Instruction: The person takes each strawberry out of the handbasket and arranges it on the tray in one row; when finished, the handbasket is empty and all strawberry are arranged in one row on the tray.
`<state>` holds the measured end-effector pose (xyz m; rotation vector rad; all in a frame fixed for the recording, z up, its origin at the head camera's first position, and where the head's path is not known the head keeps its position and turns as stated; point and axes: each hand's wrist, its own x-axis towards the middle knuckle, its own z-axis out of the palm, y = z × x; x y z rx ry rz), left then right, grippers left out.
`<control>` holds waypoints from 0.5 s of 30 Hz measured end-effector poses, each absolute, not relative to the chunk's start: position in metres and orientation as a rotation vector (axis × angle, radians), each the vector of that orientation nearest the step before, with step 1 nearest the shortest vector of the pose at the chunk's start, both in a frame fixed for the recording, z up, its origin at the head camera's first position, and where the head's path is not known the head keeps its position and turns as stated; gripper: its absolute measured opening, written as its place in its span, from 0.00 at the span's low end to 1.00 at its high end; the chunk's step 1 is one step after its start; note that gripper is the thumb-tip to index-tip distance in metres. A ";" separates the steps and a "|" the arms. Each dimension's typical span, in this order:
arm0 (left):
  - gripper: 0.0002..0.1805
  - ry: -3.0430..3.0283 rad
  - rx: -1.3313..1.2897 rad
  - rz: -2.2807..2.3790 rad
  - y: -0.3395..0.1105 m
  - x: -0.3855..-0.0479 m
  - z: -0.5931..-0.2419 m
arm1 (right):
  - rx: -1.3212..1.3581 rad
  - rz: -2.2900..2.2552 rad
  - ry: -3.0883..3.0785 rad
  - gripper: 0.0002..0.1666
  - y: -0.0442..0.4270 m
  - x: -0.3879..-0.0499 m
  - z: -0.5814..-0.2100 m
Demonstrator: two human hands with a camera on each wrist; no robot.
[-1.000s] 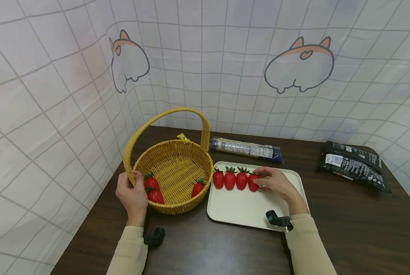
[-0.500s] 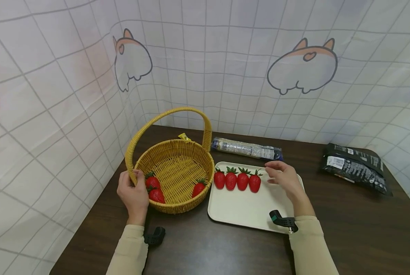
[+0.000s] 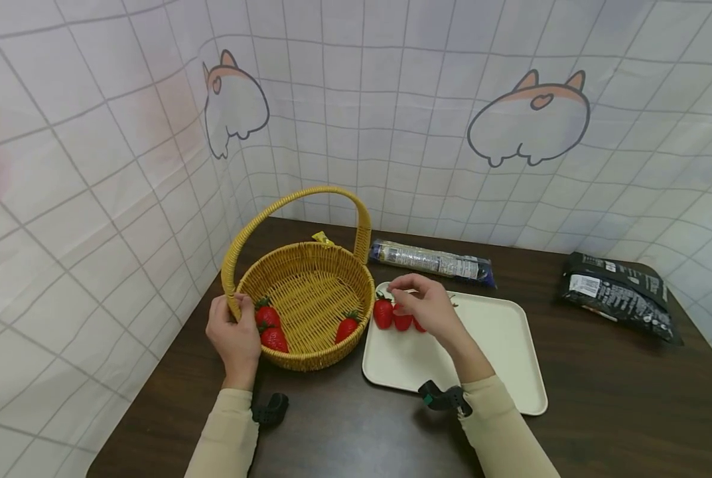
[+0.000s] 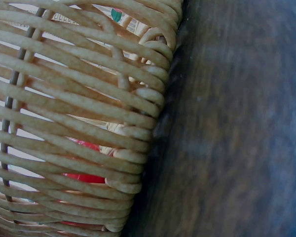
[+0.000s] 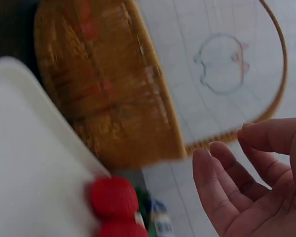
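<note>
My left hand (image 3: 235, 338) grips the yellow wicker basket (image 3: 308, 362) at the left foot of its handle (image 3: 230, 265). Inside, two strawberries (image 3: 274, 339) lie at the left and another strawberry (image 3: 347, 328) at the right. A row of strawberries (image 3: 383, 313) lies along the far left part of the cream tray (image 3: 487, 352). Above that row hovers my right hand (image 3: 430, 309), partly covering it. In the right wrist view, its loosely bent fingers (image 5: 207, 177) hold nothing. The left wrist view has only the basket's woven wall (image 4: 74, 108), with red showing through.
Behind the tray lies a long clear-and-blue packet (image 3: 433, 259). A black bag (image 3: 618, 292) rests at the right on the dark wooden table (image 3: 344, 425). A small yellow piece (image 3: 322, 238) sits at the basket's back rim. Grid-patterned cloth (image 3: 415, 133) hangs behind and at the left.
My right hand let go of the rightmost strawberry on the tray and drew back to the right. Now it has swung left over the row. The left hand keeps its hold on the basket.
</note>
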<state>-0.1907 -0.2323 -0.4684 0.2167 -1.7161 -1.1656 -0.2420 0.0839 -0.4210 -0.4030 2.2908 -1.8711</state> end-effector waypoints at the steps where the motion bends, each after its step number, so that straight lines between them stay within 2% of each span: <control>1: 0.05 -1.717 0.217 -1.162 -0.232 -0.191 -0.468 | -0.439 -1.861 2.262 0.14 0.076 -0.238 -0.416; 11: 0.06 -1.717 0.236 -1.148 -0.231 -0.192 -0.469 | -0.846 -1.656 2.155 0.14 0.006 -0.237 -0.413; 15: 0.06 -1.709 0.237 -1.157 -0.222 -0.186 -0.457 | -0.965 -1.553 2.123 0.15 -0.024 -0.233 -0.414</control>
